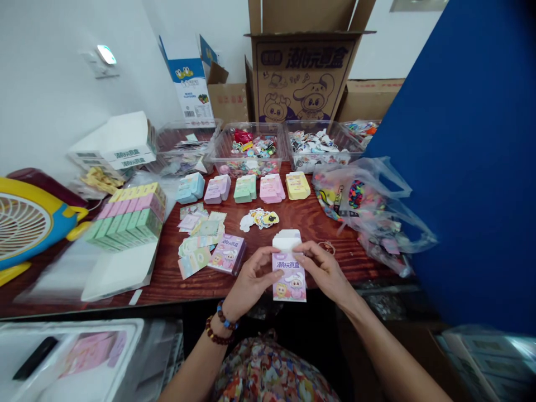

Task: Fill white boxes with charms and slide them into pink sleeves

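Both hands hold a flat purple carton (288, 282) with cartoon figures at the table's front edge, its white top flap standing up. My left hand (255, 272) grips the carton's left side, thumb across its front. My right hand (321, 271) pinches the upper right corner near the flap. To the left lies a stack of purple cartons (228, 254), beside a spread of pastel paper cards (201, 240). Behind the held carton is a small pile of cut-out stickers (259, 219).
Folded cartons in blue, purple, green, pink and yellow (298, 185) form a row before clear bins (249, 164) of small items. Filled plastic bags (368, 195) and a blue panel (452, 167) stand right. A tray of boxes (129, 218) and a yellow-blue fan (37, 223) sit left.
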